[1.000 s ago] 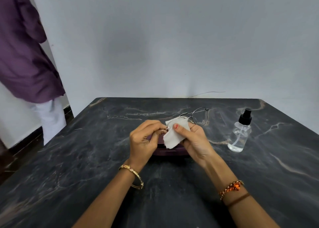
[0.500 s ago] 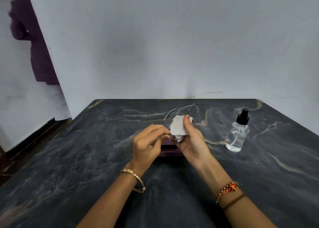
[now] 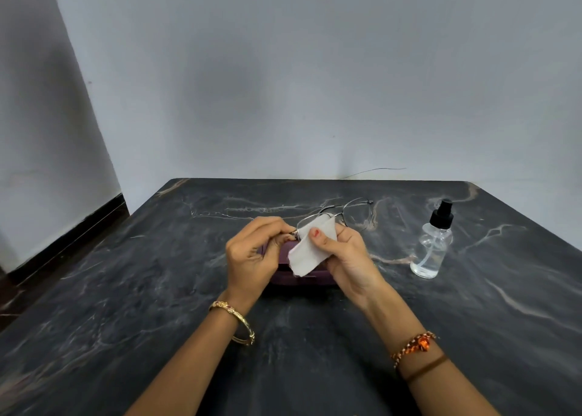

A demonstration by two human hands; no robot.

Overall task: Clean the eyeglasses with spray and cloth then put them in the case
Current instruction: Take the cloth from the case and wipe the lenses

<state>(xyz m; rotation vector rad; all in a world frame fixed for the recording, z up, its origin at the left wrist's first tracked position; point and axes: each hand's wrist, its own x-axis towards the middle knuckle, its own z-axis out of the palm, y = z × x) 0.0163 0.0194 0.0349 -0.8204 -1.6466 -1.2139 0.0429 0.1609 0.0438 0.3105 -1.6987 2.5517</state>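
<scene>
Dark marble table (image 3: 126,305) whose far edge runs across mid-frame against a pale wall (image 3: 299,84); its left and right edges slant outward toward the lower corners, leaving broad bare surface to either side of the hands. Centre frame: the left hand (image 3: 252,258), fingers curled, pinches the near end of the eyeglasses (image 3: 346,215) frame. The right hand (image 3: 349,258) presses a white cloth (image 3: 310,251) over one lens between thumb and fingers, grasping both. The other lens projects toward the upper right. A purple case (image 3: 302,278) lies on the table beneath the hands. The spray bottle (image 3: 433,242) stands upright, well apart at centre right.
</scene>
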